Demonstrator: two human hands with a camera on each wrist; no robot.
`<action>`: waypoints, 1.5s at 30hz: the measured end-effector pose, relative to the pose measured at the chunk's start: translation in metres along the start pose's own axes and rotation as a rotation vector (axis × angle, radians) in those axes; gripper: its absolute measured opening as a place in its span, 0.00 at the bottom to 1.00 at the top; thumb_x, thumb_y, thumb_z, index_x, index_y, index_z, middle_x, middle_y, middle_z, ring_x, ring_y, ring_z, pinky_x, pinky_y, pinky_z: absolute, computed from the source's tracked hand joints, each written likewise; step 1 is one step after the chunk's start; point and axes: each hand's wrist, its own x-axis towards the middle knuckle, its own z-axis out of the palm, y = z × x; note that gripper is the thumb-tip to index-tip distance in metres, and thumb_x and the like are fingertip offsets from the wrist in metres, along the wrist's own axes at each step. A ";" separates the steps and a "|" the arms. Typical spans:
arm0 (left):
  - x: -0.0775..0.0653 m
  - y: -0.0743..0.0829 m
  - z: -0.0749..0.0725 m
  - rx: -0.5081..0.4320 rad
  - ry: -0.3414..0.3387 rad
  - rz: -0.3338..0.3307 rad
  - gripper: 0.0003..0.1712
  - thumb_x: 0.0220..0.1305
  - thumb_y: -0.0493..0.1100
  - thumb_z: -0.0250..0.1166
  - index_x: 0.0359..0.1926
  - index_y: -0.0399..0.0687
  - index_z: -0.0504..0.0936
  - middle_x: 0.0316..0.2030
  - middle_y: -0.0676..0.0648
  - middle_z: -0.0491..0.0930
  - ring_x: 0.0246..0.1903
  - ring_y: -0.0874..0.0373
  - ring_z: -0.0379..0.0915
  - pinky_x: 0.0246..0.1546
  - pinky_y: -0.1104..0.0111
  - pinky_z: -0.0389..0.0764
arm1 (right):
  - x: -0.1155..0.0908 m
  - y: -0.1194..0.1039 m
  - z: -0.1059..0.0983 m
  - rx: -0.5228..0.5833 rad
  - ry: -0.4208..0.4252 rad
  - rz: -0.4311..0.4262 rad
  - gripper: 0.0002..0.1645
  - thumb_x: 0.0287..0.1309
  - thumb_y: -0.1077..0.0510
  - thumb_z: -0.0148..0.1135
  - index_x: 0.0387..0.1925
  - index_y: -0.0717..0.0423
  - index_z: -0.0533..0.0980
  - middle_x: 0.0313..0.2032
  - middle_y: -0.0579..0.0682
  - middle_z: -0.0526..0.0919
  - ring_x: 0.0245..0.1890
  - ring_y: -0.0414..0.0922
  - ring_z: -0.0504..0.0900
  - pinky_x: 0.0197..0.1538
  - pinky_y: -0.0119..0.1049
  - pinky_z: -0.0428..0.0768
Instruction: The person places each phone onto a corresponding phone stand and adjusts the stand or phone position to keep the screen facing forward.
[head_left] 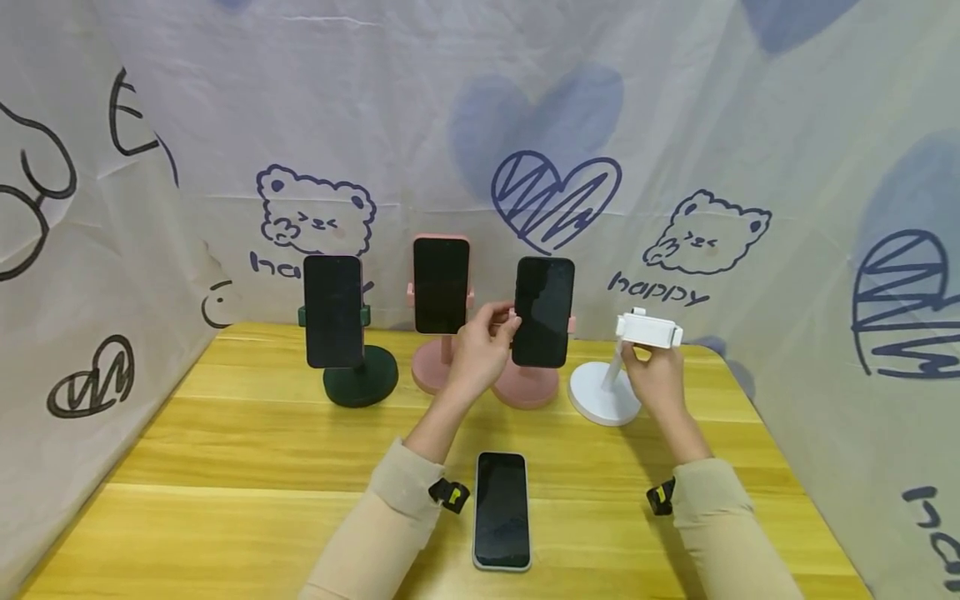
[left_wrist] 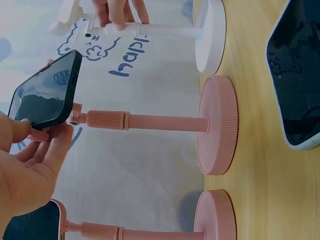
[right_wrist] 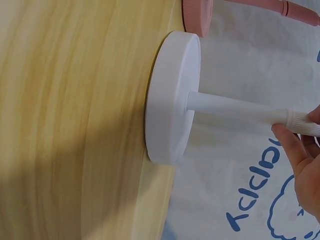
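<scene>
My left hand (head_left: 483, 350) pinches the left clamp arm of a pink phone stand (head_left: 528, 386), which carries a black phone (head_left: 543, 312) with a dark screen. In the left wrist view, thumb and fingers sit at the clamp by the phone's lower edge. My right hand (head_left: 662, 379) grips the ridged upper pole of a white phone stand (head_left: 602, 393), just under its white holder (head_left: 649, 330), which has no phone in it. The white round base (right_wrist: 172, 100) rests on the table. Flat on the table between my forearms lies another phone (head_left: 502, 511) with a light edge.
Left of my hands stand a second pink stand (head_left: 427, 367) and a dark green stand (head_left: 360, 379), each bearing a phone. The wooden table (head_left: 247, 467) ends at a white printed cloth (head_left: 420, 125) that hangs behind and on both sides.
</scene>
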 end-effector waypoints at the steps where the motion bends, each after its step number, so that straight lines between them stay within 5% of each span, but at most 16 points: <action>1: -0.001 0.000 -0.001 0.003 -0.016 -0.012 0.23 0.74 0.49 0.60 0.66 0.49 0.74 0.55 0.45 0.82 0.51 0.52 0.81 0.50 0.60 0.85 | 0.000 0.000 0.000 -0.003 -0.003 -0.005 0.24 0.59 0.68 0.64 0.57 0.69 0.74 0.49 0.72 0.81 0.49 0.69 0.83 0.56 0.59 0.82; 9: -0.018 -0.010 -0.011 0.030 -0.215 -0.080 0.36 0.73 0.52 0.60 0.76 0.51 0.59 0.64 0.45 0.76 0.56 0.51 0.79 0.46 0.61 0.85 | 0.003 -0.001 -0.003 -0.014 -0.034 0.003 0.24 0.60 0.68 0.63 0.57 0.71 0.71 0.50 0.72 0.79 0.51 0.69 0.82 0.57 0.60 0.82; 15: -0.036 -0.024 -0.017 0.176 -0.297 0.023 0.31 0.73 0.45 0.60 0.73 0.44 0.65 0.59 0.46 0.80 0.52 0.50 0.81 0.39 0.67 0.85 | 0.003 0.001 -0.005 -0.024 -0.032 -0.005 0.24 0.60 0.68 0.63 0.57 0.71 0.71 0.49 0.72 0.79 0.49 0.69 0.83 0.55 0.60 0.82; 19: -0.047 -0.033 -0.021 0.269 -0.346 0.078 0.28 0.73 0.43 0.61 0.70 0.44 0.70 0.57 0.44 0.81 0.50 0.51 0.81 0.43 0.65 0.86 | 0.003 0.001 -0.005 -0.028 -0.033 -0.006 0.25 0.60 0.68 0.63 0.58 0.71 0.71 0.48 0.72 0.80 0.48 0.69 0.83 0.54 0.60 0.82; 26: -0.063 -0.046 -0.023 0.441 -0.480 0.040 0.31 0.70 0.55 0.64 0.68 0.47 0.72 0.60 0.45 0.78 0.56 0.50 0.78 0.56 0.58 0.82 | 0.003 0.002 -0.005 -0.020 -0.029 -0.016 0.23 0.60 0.69 0.62 0.56 0.72 0.72 0.47 0.72 0.79 0.48 0.70 0.83 0.55 0.61 0.82; 32: -0.074 -0.054 -0.018 0.695 -0.587 -0.011 0.42 0.60 0.68 0.67 0.68 0.51 0.74 0.60 0.46 0.76 0.54 0.52 0.78 0.55 0.56 0.82 | 0.002 0.002 -0.005 -0.017 -0.039 -0.011 0.24 0.59 0.70 0.62 0.58 0.71 0.71 0.48 0.72 0.79 0.48 0.69 0.83 0.55 0.60 0.82; 37: -0.083 -0.055 -0.012 0.811 -0.722 -0.054 0.50 0.52 0.73 0.70 0.70 0.54 0.72 0.61 0.45 0.72 0.55 0.52 0.74 0.53 0.56 0.81 | 0.001 0.001 -0.004 -0.013 -0.048 -0.002 0.24 0.60 0.69 0.62 0.58 0.71 0.72 0.48 0.72 0.80 0.49 0.69 0.83 0.55 0.59 0.82; 45: -0.091 -0.053 0.000 0.958 -0.817 0.017 0.57 0.36 0.75 0.78 0.67 0.56 0.73 0.59 0.48 0.69 0.53 0.56 0.66 0.46 0.62 0.78 | 0.001 0.002 -0.002 -0.017 -0.055 -0.003 0.24 0.60 0.69 0.62 0.58 0.70 0.72 0.48 0.71 0.80 0.48 0.68 0.83 0.55 0.59 0.83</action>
